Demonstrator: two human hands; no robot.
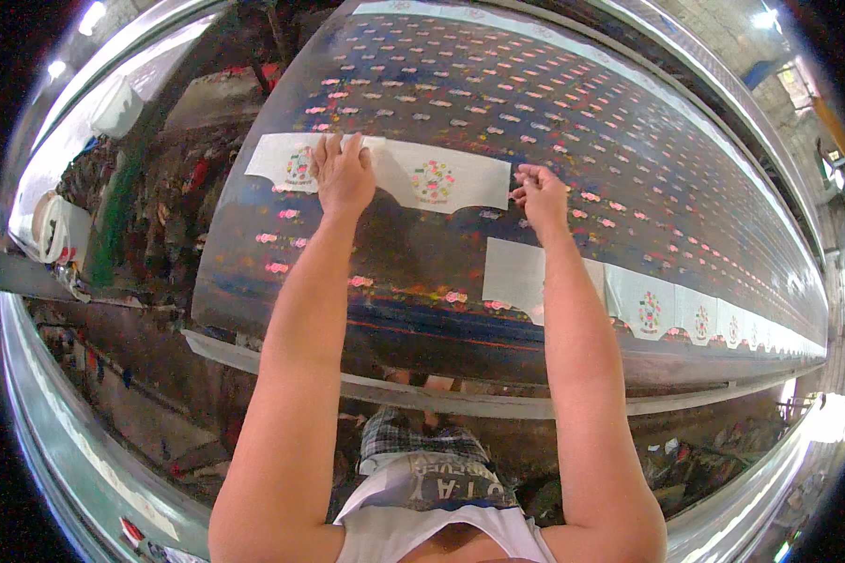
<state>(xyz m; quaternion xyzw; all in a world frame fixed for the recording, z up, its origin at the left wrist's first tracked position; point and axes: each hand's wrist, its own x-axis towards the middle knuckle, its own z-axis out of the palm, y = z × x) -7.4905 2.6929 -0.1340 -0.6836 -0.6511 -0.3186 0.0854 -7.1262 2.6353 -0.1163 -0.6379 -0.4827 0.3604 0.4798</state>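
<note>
A white cut fabric piece (399, 178) with two round, colourful prints lies flat on the long dark printing table (413, 249). My left hand (345, 183) rests on its left part, fingers stretched out toward the upper edge and partly covering one print. Just beyond the fabric's right end is my right hand (541, 199), its fingers loosely bent and somewhat apart. No cloth shows between them. Nearer to me, a second white fabric piece (514, 272) lies partly hidden behind my right forearm.
A row of printed white pieces (648, 305) runs along the table's near edge to the right. Rows of small pink and white printed marks (455, 296) cover the tabletop. White buckets (64, 230) stand at the left. A pale rail (441, 399) borders the near side.
</note>
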